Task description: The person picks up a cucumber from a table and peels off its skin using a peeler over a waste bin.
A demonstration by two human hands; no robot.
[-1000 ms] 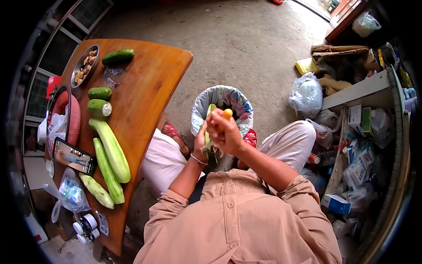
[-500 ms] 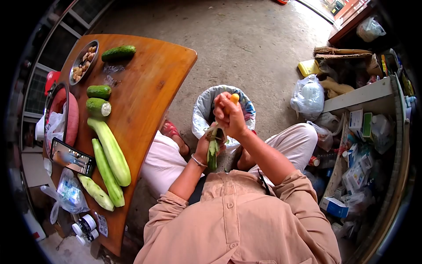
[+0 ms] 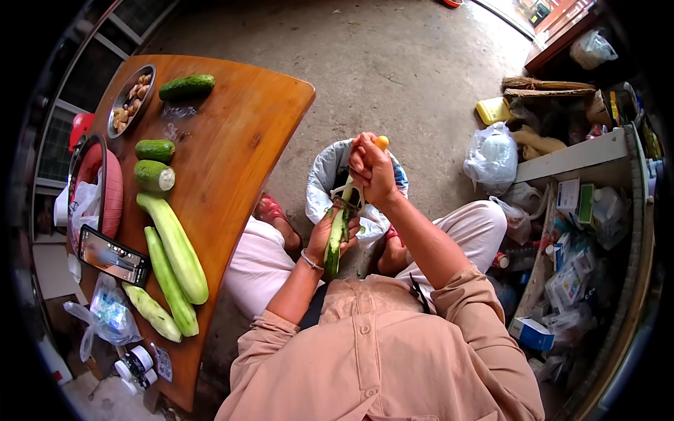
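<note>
My left hand [image 3: 324,237] is wrapped round the lower part of a partly peeled green cucumber [image 3: 336,242], which is held lengthwise over the near rim of a lined bin [image 3: 320,167]. Above it, my right hand [image 3: 373,168] is closed on a peeler with a yellow handle [image 3: 382,142]. The peeler's white frame lies against the upper part of the cucumber. On the wooden table [image 3: 239,119] to the left lie several peeled and unpeeled gourds, among them a long pale one [image 3: 177,247] and a dark green one [image 3: 187,87].
At the table's left side are a metal bowl of brown pieces [image 3: 132,101], a propped phone [image 3: 112,254], a plastic bag [image 3: 111,309] and a pink round object [image 3: 112,189]. Boxes, bags and a yellow container [image 3: 493,110] crowd the right side.
My right hand has moved slightly up and away from my left hand, and the peeler's white frame now shows on the cucumber. More of the cucumber's peeled side faces up.
</note>
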